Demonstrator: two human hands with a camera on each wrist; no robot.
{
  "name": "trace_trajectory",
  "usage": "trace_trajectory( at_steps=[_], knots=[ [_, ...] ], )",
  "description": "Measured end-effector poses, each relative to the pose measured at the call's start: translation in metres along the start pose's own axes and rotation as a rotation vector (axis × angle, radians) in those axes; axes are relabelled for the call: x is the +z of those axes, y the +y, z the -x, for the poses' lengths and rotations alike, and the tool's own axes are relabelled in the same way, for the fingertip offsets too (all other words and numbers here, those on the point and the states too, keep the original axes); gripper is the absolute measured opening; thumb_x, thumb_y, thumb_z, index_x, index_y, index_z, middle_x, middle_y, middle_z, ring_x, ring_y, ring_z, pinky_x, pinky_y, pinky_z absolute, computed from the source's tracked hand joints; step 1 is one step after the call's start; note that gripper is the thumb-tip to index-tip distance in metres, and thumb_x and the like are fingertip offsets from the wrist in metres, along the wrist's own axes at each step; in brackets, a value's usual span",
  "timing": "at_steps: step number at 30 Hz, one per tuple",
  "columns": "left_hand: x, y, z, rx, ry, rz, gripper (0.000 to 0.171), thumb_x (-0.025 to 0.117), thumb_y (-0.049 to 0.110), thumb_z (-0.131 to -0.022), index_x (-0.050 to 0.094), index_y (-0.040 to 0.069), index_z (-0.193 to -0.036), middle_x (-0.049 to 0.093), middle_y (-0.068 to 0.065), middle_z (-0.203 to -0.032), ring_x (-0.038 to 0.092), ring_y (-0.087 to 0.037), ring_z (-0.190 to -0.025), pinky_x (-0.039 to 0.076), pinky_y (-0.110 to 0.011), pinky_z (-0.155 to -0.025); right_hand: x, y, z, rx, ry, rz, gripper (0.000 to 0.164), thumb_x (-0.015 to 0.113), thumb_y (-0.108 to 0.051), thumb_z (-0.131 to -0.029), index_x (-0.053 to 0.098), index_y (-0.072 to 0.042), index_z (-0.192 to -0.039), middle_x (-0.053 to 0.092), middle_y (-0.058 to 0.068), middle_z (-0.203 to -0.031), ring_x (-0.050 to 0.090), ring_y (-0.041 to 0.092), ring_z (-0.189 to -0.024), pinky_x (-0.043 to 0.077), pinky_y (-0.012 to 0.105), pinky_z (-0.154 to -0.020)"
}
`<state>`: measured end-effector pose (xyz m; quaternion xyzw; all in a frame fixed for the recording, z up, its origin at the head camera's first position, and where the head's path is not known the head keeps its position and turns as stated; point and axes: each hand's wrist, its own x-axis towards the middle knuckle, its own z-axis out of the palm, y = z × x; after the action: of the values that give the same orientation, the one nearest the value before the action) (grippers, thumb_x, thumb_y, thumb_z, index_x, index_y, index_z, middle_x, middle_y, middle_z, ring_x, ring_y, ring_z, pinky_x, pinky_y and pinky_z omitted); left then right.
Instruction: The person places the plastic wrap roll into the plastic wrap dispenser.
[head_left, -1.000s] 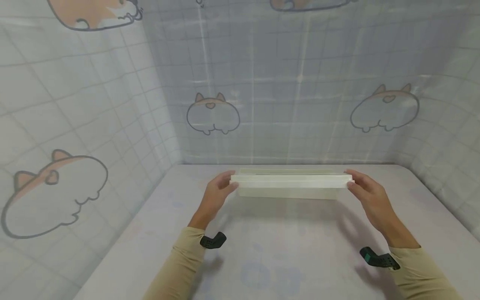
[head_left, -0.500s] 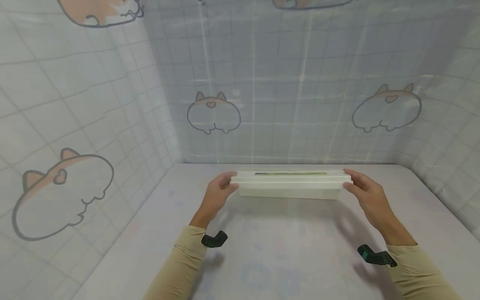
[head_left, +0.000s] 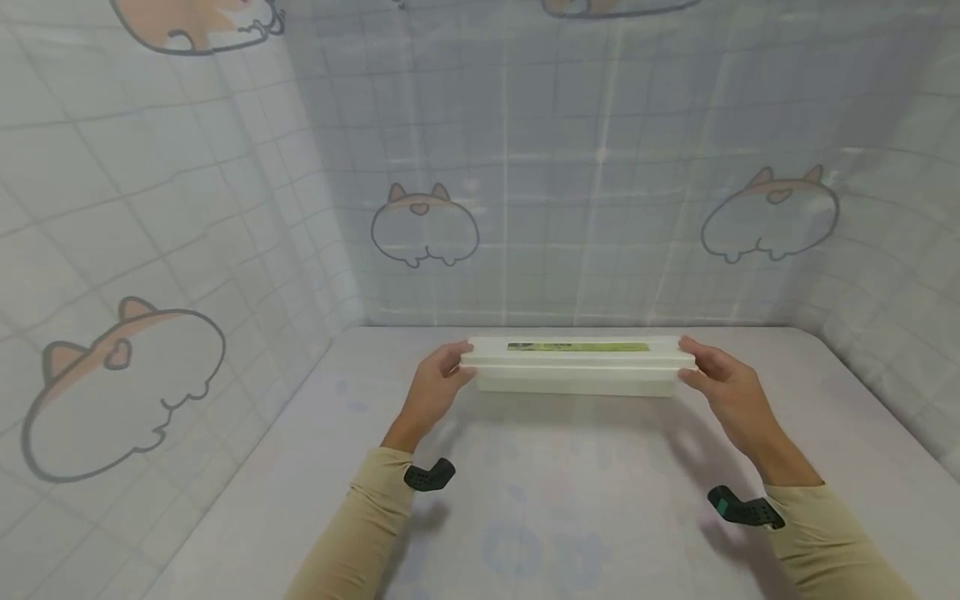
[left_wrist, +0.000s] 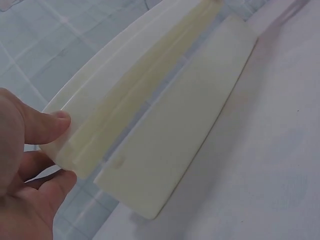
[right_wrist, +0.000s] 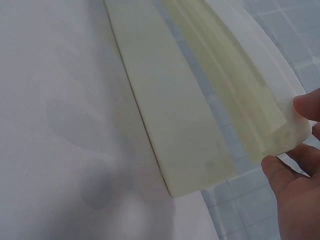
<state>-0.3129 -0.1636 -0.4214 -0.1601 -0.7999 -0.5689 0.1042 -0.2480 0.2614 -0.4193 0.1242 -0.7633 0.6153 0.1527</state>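
Both hands hold a long white plastic lid (head_left: 577,360) by its two short ends. The left hand (head_left: 432,387) pinches the left end, with thumb and fingers on the rim. At the right end, the right hand (head_left: 731,392) grips in the same way. On the lid's top shows a narrow green and dark label (head_left: 577,347). Below the lid stands a long white box (head_left: 577,385) on the table. A gap separates the lid's underside (left_wrist: 117,100) from the box's side (left_wrist: 175,122) in the left wrist view. The right wrist view shows the same gap.
A pale cloth with faint prints covers the table (head_left: 510,492). Behind it hangs a gridded sheet (head_left: 540,250) with cartoon corgis, and similar sheets close off both sides. Each forearm carries a dark wrist camera (head_left: 430,475) at the sleeve cuff.
The lid has tilted so its top face and label now show, and it covers the box's back edge from the head view. My right hand has shifted slightly left.
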Motion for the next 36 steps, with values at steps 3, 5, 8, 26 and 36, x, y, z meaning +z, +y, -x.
trace_trajectory(
  at_steps=[3, 5, 8, 26, 36],
  knots=[
    [0.001, -0.003, -0.001, -0.008, 0.006, 0.002, 0.037, 0.067, 0.009, -0.097, 0.06, 0.007, -0.133, 0.049, -0.005, -0.15, 0.046, -0.024, -0.137, 0.044, -0.035, -0.107, -0.001, 0.0, 0.0, 0.025, -0.002, 0.064, 0.056, 0.065, -0.016, -0.1, 0.044, 0.007, -0.147, 0.03, 0.018, -0.16, 0.034, 0.021, -0.145, 0.041, 0.007, -0.095],
    [0.002, -0.004, -0.003, -0.016, 0.013, 0.007, 0.037, 0.067, 0.008, -0.096, 0.061, 0.006, -0.133, 0.048, -0.004, -0.15, 0.047, -0.024, -0.137, 0.044, -0.033, -0.107, -0.001, 0.0, 0.0, 0.035, -0.005, 0.094, 0.057, 0.065, -0.017, -0.1, 0.044, 0.005, -0.147, 0.029, 0.016, -0.161, 0.032, 0.025, -0.146, 0.041, 0.007, -0.095],
    [0.005, -0.004, -0.004, -0.015, 0.028, 0.008, 0.038, 0.067, 0.006, -0.095, 0.061, 0.005, -0.132, 0.048, -0.004, -0.15, 0.047, -0.025, -0.136, 0.045, -0.032, -0.106, -0.003, 0.0, -0.001, 0.035, -0.013, 0.105, 0.057, 0.065, -0.018, -0.099, 0.044, 0.004, -0.147, 0.027, 0.016, -0.162, 0.03, 0.029, -0.147, 0.041, 0.007, -0.095],
    [0.014, -0.011, -0.002, 0.001, 0.071, -0.005, 0.037, 0.069, -0.001, -0.091, 0.064, 0.0, -0.128, 0.049, -0.01, -0.149, 0.048, -0.027, -0.136, 0.044, -0.033, -0.106, -0.001, 0.011, -0.012, 0.049, -0.036, 0.079, 0.058, 0.065, -0.009, -0.099, 0.04, 0.008, -0.148, 0.022, 0.017, -0.163, 0.029, 0.036, -0.145, 0.039, 0.009, -0.099],
    [0.01, -0.01, -0.009, 0.039, 0.056, -0.101, 0.037, 0.071, 0.0, -0.09, 0.065, 0.0, -0.126, 0.051, -0.012, -0.148, 0.052, -0.029, -0.132, 0.046, -0.033, -0.105, -0.001, 0.016, -0.018, 0.086, -0.033, 0.081, 0.057, 0.063, -0.009, -0.099, 0.04, 0.007, -0.148, 0.02, 0.016, -0.163, 0.027, 0.032, -0.147, 0.037, 0.013, -0.103]
  ],
)
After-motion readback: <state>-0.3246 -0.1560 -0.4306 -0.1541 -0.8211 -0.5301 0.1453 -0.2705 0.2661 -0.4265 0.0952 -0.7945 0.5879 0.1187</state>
